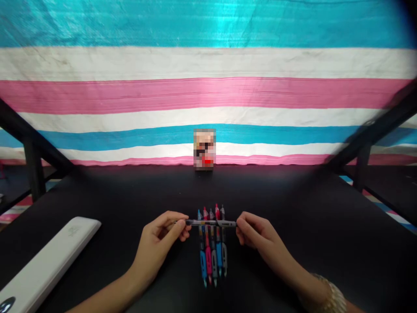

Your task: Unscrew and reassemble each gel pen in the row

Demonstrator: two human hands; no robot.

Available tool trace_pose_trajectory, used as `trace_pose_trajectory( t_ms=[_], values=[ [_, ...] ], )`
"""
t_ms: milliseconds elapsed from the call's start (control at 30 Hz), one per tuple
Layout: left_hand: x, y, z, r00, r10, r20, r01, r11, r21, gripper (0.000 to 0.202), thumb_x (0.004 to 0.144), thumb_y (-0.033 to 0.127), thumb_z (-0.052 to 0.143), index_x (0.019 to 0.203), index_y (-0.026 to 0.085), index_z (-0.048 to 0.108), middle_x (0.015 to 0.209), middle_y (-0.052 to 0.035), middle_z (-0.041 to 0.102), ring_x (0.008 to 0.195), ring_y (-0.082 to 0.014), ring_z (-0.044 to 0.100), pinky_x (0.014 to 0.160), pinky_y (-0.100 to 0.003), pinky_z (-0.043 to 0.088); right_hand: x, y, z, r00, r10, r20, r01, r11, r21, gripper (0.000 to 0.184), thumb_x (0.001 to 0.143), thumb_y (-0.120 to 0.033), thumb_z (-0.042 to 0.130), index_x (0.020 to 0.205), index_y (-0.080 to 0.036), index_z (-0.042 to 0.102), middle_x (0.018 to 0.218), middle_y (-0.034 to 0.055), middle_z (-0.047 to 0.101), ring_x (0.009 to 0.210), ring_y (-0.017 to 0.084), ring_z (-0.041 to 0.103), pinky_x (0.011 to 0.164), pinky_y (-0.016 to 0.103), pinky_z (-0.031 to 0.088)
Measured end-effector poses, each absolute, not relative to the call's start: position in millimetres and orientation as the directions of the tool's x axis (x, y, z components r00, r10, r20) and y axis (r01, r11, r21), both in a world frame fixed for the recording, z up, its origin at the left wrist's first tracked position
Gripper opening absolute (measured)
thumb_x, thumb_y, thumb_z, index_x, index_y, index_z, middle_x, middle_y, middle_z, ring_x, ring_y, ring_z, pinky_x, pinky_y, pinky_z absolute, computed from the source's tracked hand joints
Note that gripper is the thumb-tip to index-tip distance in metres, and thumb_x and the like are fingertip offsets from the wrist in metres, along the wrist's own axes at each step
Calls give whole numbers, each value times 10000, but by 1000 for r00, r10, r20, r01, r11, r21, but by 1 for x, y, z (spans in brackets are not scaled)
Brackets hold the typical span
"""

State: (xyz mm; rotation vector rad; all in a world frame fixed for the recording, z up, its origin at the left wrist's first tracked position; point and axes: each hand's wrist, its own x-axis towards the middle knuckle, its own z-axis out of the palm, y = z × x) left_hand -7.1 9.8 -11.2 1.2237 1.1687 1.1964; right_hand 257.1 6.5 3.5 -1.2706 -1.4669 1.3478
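Observation:
A clear-barrelled pen with a grey grip (210, 223) is held crosswise between my two hands. My left hand (164, 232) pinches its left end between thumb and fingers. At the grey end, my right hand (256, 230) grips the tip the same way. Beneath this pen, several more pens (209, 260) lie side by side on the black table, pointing away from me. Their grips are blue, pink and grey, and the held pen crosses over their upper parts. Whether it touches them I cannot tell.
On the left lies a long white device (55, 261) with a dark oval at its near end. A small blurred box (204, 150) stands at the back edge of the black table (130, 191). Behind hangs a striped sheet (208, 93), with dark metal frame bars (374, 121) at both sides.

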Motion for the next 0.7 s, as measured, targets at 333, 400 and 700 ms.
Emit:
trace_pose_trajectory(
  t_ms=[333,400,700],
  values=[
    [-8,10,-10,41,999,26,-15,-26,1000,132,886,313,718,923,192,757,759,-31,764,656,-149,682,629,-231,549,258,10,4,-209,972,-109,149,-78,-986,453,926,-571,599,712,-172,577,631,-11,537,554,106,388,510,248,279],
    [-8,11,-11,38,999,37,-20,-36,999,133,888,314,716,930,194,757,762,-31,764,658,-149,682,634,-234,551,258,10,5,-211,971,-108,104,-88,-991,406,910,-560,628,781,-177,587,664,-16,545,563,106,399,505,238,286],
    [-9,9,-11,29,999,32,-27,-31,999,127,886,315,719,923,201,759,754,-26,763,661,-150,681,637,-231,551,255,9,3,-221,965,-139,30,-136,-990,409,888,-570,657,821,-171,596,671,-16,559,539,93,418,484,216,319]
  ],
)
